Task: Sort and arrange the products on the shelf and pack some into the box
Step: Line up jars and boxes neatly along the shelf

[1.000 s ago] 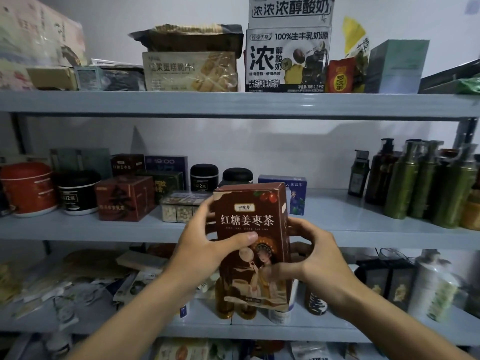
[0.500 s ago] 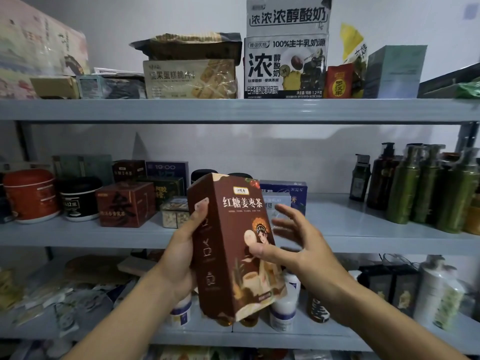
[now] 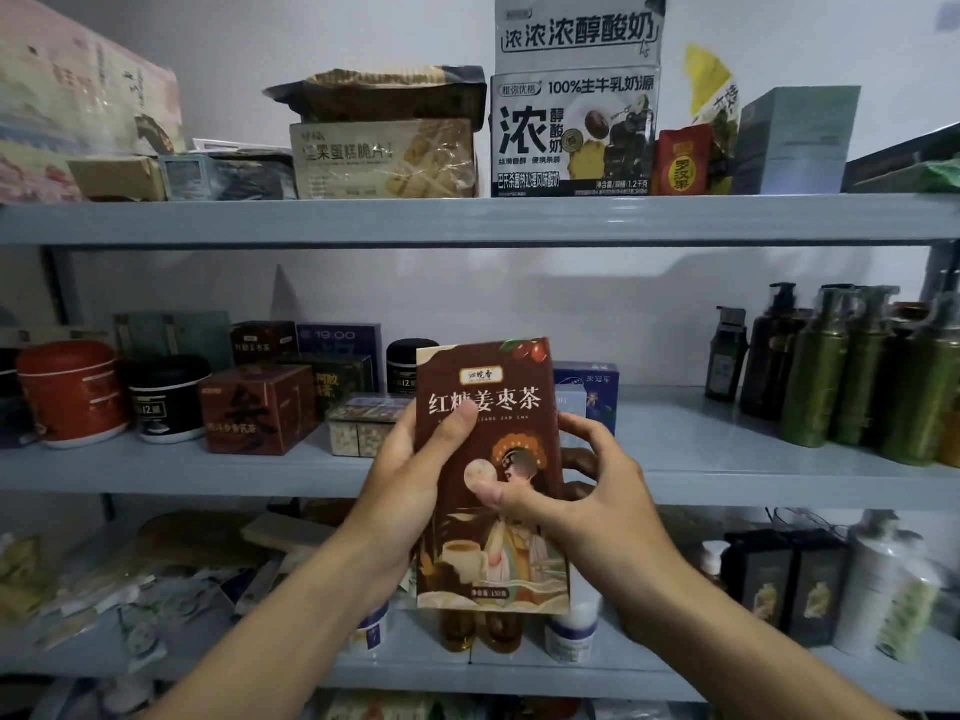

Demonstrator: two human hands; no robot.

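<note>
The brown tea box point(image 3: 488, 475) stands upright in mid-air, front face to the camera, its long axis vertical, held out in front of the middle shelf's front edge point(image 3: 208, 472). The left hand point(image 3: 410, 491) clasps its left side, thumb across the printed title; the right hand point(image 3: 592, 491) pinches its right side, thumb on the front. Both hands sit level on it, so either could carry it. The bare stretch of the middle shelf lies to the right, nearer the right hand.

Head view, close, facing shelf point(image 3: 467, 220)
</note>
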